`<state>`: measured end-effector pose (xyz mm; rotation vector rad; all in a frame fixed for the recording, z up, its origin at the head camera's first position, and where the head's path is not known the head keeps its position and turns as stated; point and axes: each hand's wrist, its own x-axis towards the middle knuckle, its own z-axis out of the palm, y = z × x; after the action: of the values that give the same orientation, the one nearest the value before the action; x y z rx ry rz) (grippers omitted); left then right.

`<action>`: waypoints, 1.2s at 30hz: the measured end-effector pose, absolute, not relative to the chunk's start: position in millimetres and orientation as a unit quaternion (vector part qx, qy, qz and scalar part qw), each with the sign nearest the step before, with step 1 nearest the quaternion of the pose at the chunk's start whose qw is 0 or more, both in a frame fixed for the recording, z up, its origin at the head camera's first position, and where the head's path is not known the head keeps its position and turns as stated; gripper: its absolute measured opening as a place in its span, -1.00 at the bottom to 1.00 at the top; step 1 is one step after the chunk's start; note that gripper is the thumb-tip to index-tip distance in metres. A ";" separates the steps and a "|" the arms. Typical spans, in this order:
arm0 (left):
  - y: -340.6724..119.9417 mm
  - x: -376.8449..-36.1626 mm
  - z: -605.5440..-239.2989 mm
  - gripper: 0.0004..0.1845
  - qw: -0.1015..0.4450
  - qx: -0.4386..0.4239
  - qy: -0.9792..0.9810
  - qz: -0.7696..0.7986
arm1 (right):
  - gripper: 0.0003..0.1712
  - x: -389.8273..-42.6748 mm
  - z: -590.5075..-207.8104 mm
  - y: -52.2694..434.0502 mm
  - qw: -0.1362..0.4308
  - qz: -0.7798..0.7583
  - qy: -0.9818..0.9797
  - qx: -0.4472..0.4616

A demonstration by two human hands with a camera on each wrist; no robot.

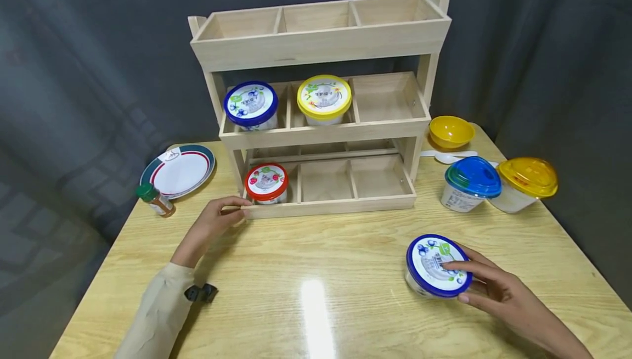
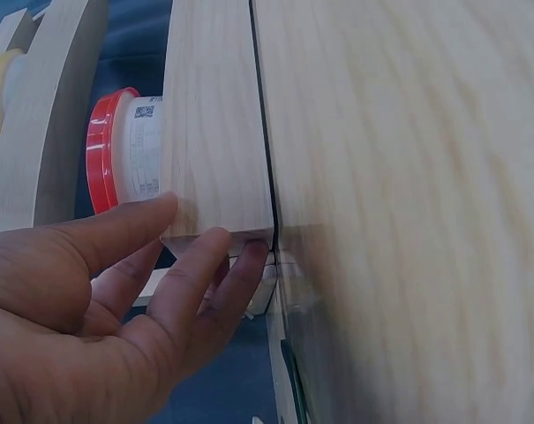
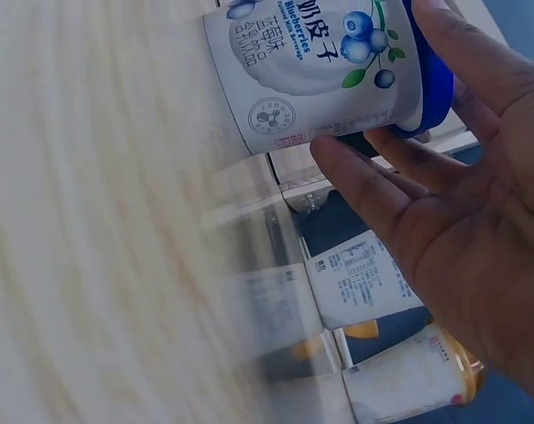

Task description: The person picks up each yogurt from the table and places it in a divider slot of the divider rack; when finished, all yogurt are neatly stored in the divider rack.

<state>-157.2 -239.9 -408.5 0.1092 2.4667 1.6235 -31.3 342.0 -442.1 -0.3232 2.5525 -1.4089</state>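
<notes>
From my end, the table (image 1: 276,271) carries everything, with the three-tier wooden rack (image 1: 321,45) at its far middle, where both hands can get at it. At left, the plate (image 1: 182,175) lies flat, well clear of the rack. My left hand (image 1: 216,220) has its fingertips against the bottom tier's near left corner, touching rather than wrapped round it; I'd judge that steadies the frame. My right hand (image 1: 503,290) grasps the blueberry tub (image 1: 436,268) at near right, fingers spread over the blue lid and thumb at its rim, probably for control; I can't tell whether its base touches the table.

Dividers separate the blue-lidded tub (image 1: 250,104), middle tier left, from the yellow-lidded tub (image 1: 323,97) at centre; the red-lidded tub (image 1: 266,180) sits bottom left. Far right, the yellow-domed tub (image 1: 525,183) and blue-domed tub (image 1: 473,180) stand close together, near the yellow bowl (image 1: 450,133). The spice bottle (image 1: 159,202) leans by the plate.
</notes>
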 end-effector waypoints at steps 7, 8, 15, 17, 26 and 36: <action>-240.5 -157.0 -408.7 -0.67 0.083 0.042 0.836 0.541 | -0.49 -29.4 -436.6 338.9 0.110 -0.463 0.875 -0.088; -240.3 -156.9 -408.5 -0.67 0.083 0.042 0.836 0.541 | -0.49 -29.1 -436.0 338.5 0.108 -0.462 0.876 -0.085; -240.1 -155.4 -409.0 -0.66 0.084 0.026 0.828 0.554 | -0.48 -28.0 -434.1 337.5 0.109 -0.461 0.877 -0.077; -240.3 -155.1 -409.5 -0.67 0.081 0.024 0.825 0.559 | -0.48 -28.1 -434.8 337.5 0.107 -0.465 0.875 -0.080; -240.7 -156.0 -409.3 -0.68 0.078 0.020 0.822 0.563 | -0.45 -29.5 -437.0 335.1 0.060 -0.498 0.857 -0.119; -241.7 -155.8 -410.0 -0.65 0.087 0.020 0.815 0.573 | -0.45 -28.3 -419.5 328.4 0.041 -0.488 0.864 -0.113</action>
<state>-155.8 -241.7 -410.0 0.0605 2.4271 1.7051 -28.3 328.4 -419.5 -0.3449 2.6477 -1.4959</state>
